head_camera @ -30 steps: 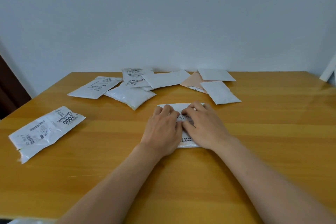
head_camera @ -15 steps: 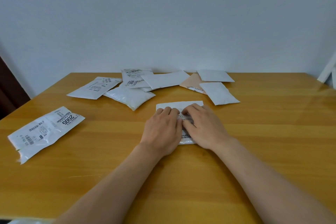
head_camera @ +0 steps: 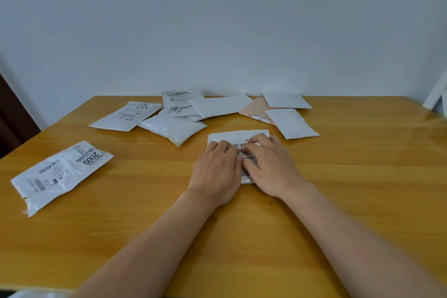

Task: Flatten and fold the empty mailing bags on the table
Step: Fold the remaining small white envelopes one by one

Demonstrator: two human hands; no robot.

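Mailing bag (head_camera: 238, 136) at counter (head_camera: 362, 176) centre is showing more barcode now as your flat-fingered left hand (head_camera: 216, 167) and right hand (head_camera: 271, 164) are pressing it, gripping nothing, so flattening is progressing; unfolded bags are waiting at twelve o'clock.

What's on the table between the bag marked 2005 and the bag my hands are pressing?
Nothing: in the head view, only bare table separates the 2005 bag from the pressed bag.
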